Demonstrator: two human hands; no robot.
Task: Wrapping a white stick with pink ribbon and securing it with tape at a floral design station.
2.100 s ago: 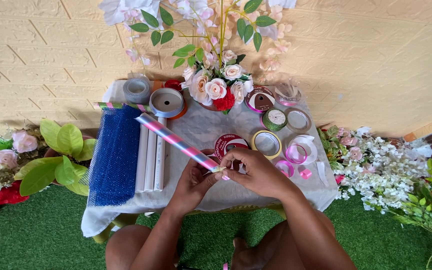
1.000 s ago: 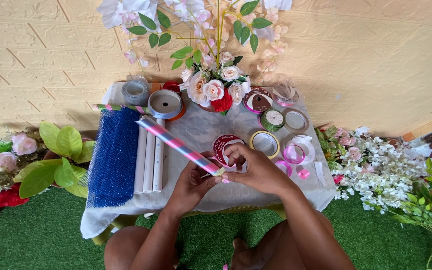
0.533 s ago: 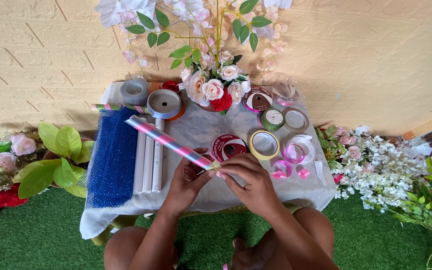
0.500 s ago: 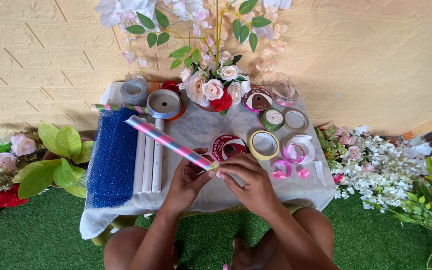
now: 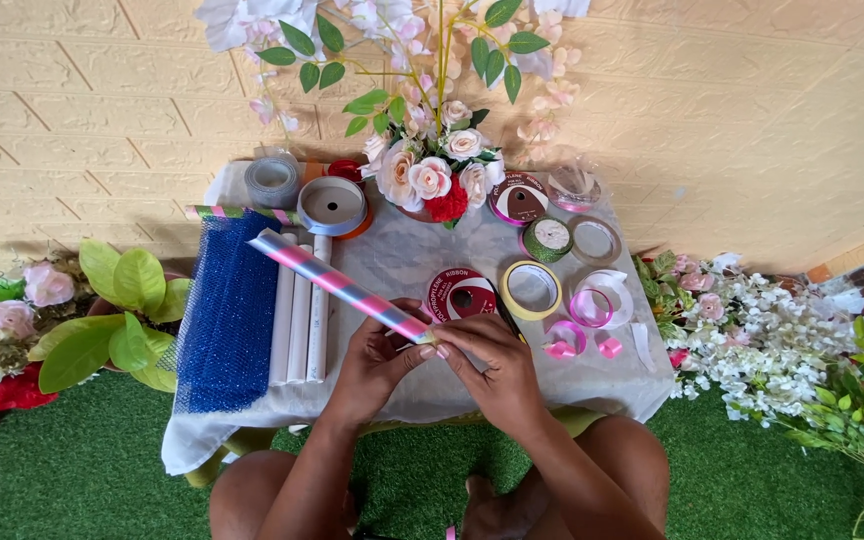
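Cream brick-pattern wall (image 5: 752, 120) behind a small cloth-covered table (image 5: 402, 250); green artificial turf floor (image 5: 102, 470); even daylight.

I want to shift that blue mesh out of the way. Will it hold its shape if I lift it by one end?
Probably not. The blue mesh lies flat and drapes toward the table edge, so it looks soft and floppy. Its open weave suggests little weight, and it might snag the white tubes alongside.
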